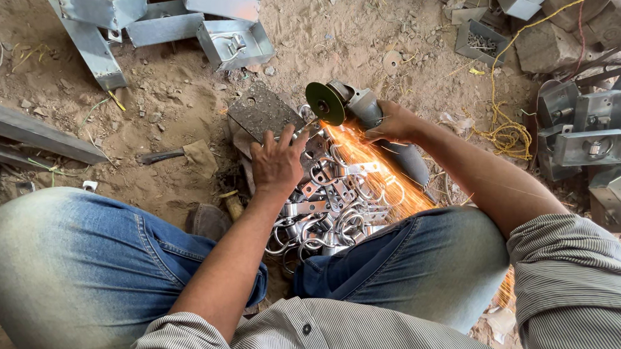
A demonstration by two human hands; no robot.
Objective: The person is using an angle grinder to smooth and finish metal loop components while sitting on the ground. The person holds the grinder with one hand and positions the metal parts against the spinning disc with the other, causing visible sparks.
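My right hand (392,122) grips the grey body of an angle grinder (360,110) whose green disc (325,102) stands on edge. Orange sparks (367,167) stream from below the disc toward my right knee. My left hand (277,162) holds a small metal piece (306,128) down on a dark steel plate (264,112), with its fingers spread just left of the disc. Between my knees lies a pile of several shiny metal ring clamps (330,204).
Bent galvanised sheet brackets (163,18) lie on the sandy ground at the upper left. More metal box parts (589,125) are stacked at the right, beside a yellow cord (500,128). A steel bar (29,131) and a hammer (177,153) lie at the left.
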